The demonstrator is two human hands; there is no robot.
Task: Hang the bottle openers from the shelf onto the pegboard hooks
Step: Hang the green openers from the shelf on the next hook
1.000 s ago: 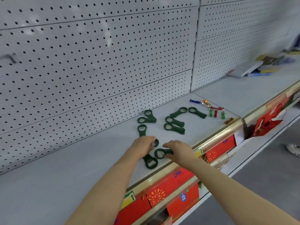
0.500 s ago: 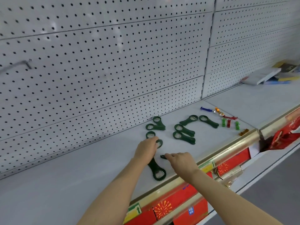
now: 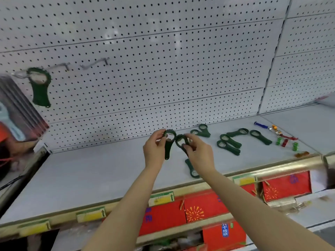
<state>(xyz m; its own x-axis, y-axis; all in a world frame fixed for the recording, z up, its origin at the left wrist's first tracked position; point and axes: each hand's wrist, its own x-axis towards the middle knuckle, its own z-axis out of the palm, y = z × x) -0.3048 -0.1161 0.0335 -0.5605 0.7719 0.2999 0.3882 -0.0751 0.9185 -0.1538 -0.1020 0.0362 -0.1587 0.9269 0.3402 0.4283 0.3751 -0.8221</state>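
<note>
Head view, near to far: at frame centre, left hand (image 3: pixel 154 151) with fingers pinching the ring of one green bottle opener (image 3: pixel 167 142), handle hanging down; right hand (image 3: pixel 199 153) fingers gripping a second opener (image 3: pixel 181 141), rings almost touching. Below the right hand, another opener (image 3: pixel 192 169) flat on the shelf (image 3: pixel 90 174). Further right, loose openers (image 3: pixel 228 144). Upper left, hung opener (image 3: pixel 39 87) beside two bare pegboard hooks (image 3: pixel 94 64).

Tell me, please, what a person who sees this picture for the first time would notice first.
First, the two hands in the centre: the left hand and the right hand each hold up a dark green bottle opener, ring ends close together, above the grey shelf. Next, the green openers lying at right, and one opener hanging on a pegboard hook at far left.
</note>
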